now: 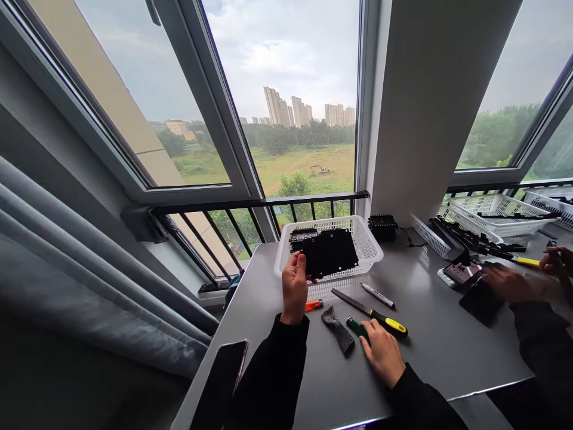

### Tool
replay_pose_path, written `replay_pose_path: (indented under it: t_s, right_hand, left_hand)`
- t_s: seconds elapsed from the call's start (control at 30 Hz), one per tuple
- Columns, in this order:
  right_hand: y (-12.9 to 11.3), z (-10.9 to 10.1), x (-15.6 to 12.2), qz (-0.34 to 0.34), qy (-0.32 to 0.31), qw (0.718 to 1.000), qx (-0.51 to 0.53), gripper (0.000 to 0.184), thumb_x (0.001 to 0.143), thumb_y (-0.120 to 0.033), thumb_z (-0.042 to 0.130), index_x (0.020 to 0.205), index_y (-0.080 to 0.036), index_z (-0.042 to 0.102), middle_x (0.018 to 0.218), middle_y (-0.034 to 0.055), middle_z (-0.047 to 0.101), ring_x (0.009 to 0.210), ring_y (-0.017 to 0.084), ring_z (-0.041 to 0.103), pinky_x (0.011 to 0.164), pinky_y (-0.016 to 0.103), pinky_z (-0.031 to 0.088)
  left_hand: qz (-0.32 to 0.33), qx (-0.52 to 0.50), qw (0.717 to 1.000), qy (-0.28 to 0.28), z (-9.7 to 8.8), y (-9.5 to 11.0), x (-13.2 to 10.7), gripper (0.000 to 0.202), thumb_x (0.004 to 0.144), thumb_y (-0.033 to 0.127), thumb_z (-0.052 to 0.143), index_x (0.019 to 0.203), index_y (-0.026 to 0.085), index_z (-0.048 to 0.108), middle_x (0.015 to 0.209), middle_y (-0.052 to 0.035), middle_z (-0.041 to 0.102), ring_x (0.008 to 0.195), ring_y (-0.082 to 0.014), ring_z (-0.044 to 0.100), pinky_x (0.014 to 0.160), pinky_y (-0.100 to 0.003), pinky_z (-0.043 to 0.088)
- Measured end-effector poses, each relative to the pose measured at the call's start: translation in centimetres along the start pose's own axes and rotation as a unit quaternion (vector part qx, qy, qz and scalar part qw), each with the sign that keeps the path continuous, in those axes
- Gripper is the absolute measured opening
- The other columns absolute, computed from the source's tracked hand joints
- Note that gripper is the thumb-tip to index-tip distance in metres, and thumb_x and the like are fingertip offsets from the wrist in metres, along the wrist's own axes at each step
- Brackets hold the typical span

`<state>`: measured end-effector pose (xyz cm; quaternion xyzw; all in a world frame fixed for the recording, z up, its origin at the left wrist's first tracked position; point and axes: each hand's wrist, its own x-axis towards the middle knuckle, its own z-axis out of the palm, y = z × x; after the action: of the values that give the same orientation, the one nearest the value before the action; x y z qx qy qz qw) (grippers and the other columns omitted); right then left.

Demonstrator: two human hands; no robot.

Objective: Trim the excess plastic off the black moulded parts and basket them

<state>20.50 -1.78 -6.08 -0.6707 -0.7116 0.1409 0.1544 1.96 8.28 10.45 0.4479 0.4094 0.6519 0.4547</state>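
Note:
My left hand point(294, 286) grips the near left corner of a flat black board point(326, 252) and holds it over the white basket point(370, 245). My right hand point(382, 352) rests on the grey table point(425, 352), fingers curled over a green-handled tool point(356, 327). A screwdriver with a yellow and black handle point(371, 312) lies just beyond that hand. A dark rag-like scrap point(338, 327) lies between my hands, and an orange lighter point(314, 305) lies by my left wrist. A white marker point(378, 295) lies in front of the basket.
A phone point(221, 379) lies at the table's near left corner. A small black block point(382, 227) stands by the pillar. At right another person's hands point(510, 280) work over a black part, with white baskets point(496, 212) behind. A railing point(250, 206) and windows bound the far side.

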Motion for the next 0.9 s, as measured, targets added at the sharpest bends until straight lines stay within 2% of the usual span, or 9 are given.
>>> replay_pose_path:
  t_s: [0.17, 0.37, 0.53, 0.67, 0.77, 0.9]
  right_hand:
    - [0.3, -0.3, -0.7, 0.016, -0.006, 1.000, 0.005, 0.029, 0.093, -0.023, 0.046, 0.117, -0.023, 0.062, 0.110, 0.0078, 0.064, 0.099, 0.024, 0.065, 0.079, 0.031, 0.050]
    - [0.9, -0.7, -1.4, 0.029, 0.008, 0.999, 0.035, 0.032, 0.093, -0.027, 0.044, 0.120, -0.024, 0.061, 0.112, 0.0064, 0.064, 0.096, 0.022, 0.066, 0.078, 0.029, 0.050]
    - [1.7, -1.4, -1.3, -0.003, 0.044, 0.997, 0.059, 0.032, 0.095, -0.027, 0.042, 0.119, -0.023, 0.063, 0.110, 0.0076, 0.064, 0.101, 0.022, 0.063, 0.086, 0.032, 0.048]
    - [2.2, -2.3, 0.5, -0.055, 0.088, 0.994, 0.038, 0.031, 0.094, -0.022, 0.043, 0.115, -0.023, 0.066, 0.108, 0.0079, 0.065, 0.101, 0.022, 0.060, 0.090, 0.034, 0.047]
    - [2.9, -2.7, 2.6, -0.051, 0.111, 0.993, 0.002, 0.031, 0.092, -0.022, 0.048, 0.116, -0.023, 0.066, 0.116, 0.0101, 0.063, 0.110, 0.025, 0.055, 0.095, 0.038, 0.044]
    - [3.9, -2.9, 5.1, -0.014, 0.047, 0.998, -0.035, 0.030, 0.090, -0.026, 0.053, 0.116, -0.022, 0.069, 0.121, 0.0116, 0.062, 0.115, 0.028, 0.054, 0.096, 0.040, 0.043]
  left_hand:
    - [0.006, -0.006, 1.000, -0.010, 1.0, -0.1, 1.3, 0.040, 0.081, 0.056, 0.061, 0.094, 0.018, 0.058, 0.066, 0.0031, 0.055, 0.047, -0.0091, 0.052, 0.039, -0.019, 0.043]
    - [0.005, -0.020, 1.000, -0.018, 1.8, -1.3, 2.2, 0.041, 0.081, 0.056, 0.061, 0.094, 0.018, 0.057, 0.060, 0.0053, 0.049, 0.043, -0.0082, 0.047, 0.036, -0.018, 0.039]
    - [0.007, -0.027, 0.999, -0.029, 1.8, -1.4, 2.5, 0.040, 0.080, 0.055, 0.062, 0.093, 0.017, 0.057, 0.061, 0.0052, 0.050, 0.044, -0.0082, 0.048, 0.036, -0.018, 0.039]
    - [0.004, -0.027, 0.999, -0.035, 1.4, -0.9, 2.4, 0.039, 0.081, 0.055, 0.061, 0.091, 0.018, 0.056, 0.061, 0.0050, 0.051, 0.045, -0.0096, 0.052, 0.036, -0.019, 0.040]
    - [0.009, -0.027, 0.999, -0.038, 1.2, -0.6, 2.2, 0.037, 0.081, 0.054, 0.061, 0.087, 0.018, 0.056, 0.061, 0.0047, 0.053, 0.045, -0.0099, 0.054, 0.037, -0.019, 0.041]
    - [0.019, -0.027, 0.999, -0.041, 1.3, -0.4, 2.0, 0.036, 0.081, 0.053, 0.062, 0.087, 0.018, 0.057, 0.061, 0.0049, 0.052, 0.044, -0.0087, 0.051, 0.036, -0.019, 0.040]
